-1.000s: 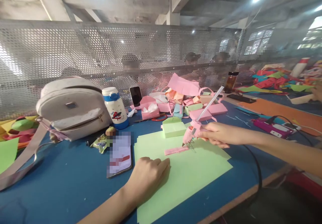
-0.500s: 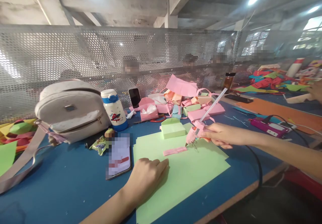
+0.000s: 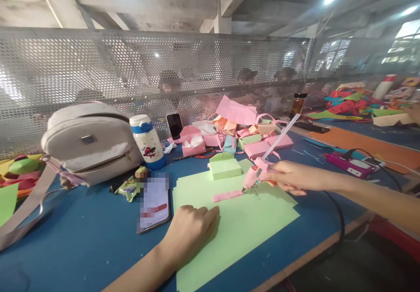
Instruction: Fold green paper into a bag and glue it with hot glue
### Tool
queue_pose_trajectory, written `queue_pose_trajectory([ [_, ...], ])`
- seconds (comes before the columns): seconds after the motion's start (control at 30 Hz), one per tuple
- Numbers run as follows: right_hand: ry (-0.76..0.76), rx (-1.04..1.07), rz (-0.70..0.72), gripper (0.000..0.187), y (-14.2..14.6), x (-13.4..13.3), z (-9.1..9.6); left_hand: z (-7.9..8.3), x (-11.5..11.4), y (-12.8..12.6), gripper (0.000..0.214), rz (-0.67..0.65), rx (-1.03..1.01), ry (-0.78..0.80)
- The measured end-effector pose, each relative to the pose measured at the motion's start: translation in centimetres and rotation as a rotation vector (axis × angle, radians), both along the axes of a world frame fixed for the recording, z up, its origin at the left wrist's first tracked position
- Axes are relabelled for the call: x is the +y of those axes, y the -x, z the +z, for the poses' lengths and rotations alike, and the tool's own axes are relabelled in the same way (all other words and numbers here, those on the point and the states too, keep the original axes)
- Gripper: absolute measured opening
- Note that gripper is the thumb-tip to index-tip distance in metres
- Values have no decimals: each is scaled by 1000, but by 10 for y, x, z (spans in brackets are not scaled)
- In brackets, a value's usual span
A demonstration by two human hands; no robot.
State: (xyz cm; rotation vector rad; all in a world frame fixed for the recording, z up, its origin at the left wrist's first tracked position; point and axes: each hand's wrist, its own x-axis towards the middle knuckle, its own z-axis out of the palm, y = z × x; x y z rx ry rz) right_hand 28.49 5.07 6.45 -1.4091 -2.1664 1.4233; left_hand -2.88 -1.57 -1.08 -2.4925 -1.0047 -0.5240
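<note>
Pink plastic glue gun (image 3: 252, 177) clasped in right hand (image 3: 290, 176) above pale-green paper sheets (image 3: 236, 239), nozzle (image 3: 243, 190) shifted to right end of flat pink paper strip (image 3: 226, 196), suggesting a glue pass nearly done, left hand (image 3: 193, 226) curled apart on those sheets (fingertips hidden, grip impossible to tell).

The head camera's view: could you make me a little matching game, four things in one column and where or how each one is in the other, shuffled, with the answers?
Things
1. Glue gun
2. Pink strip
3. Bottle
4. Bag

Where or how
A. Standing upright, white and blue
B. On the table, to the left of the bottle in the picture
C. Held in the right hand
D. Lying at the glue gun's tip

Right pairs: 1-C, 2-D, 3-A, 4-B
</note>
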Motion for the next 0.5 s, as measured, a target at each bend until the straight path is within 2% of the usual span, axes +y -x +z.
queue_pose_trajectory([
  [0.3,-35,80,0,50,6,4,-5,-2,0,0,35,11,7,-14],
  [0.5,-5,68,45,53,24,4,1,-1,1,0,34,10,13,-3],
])
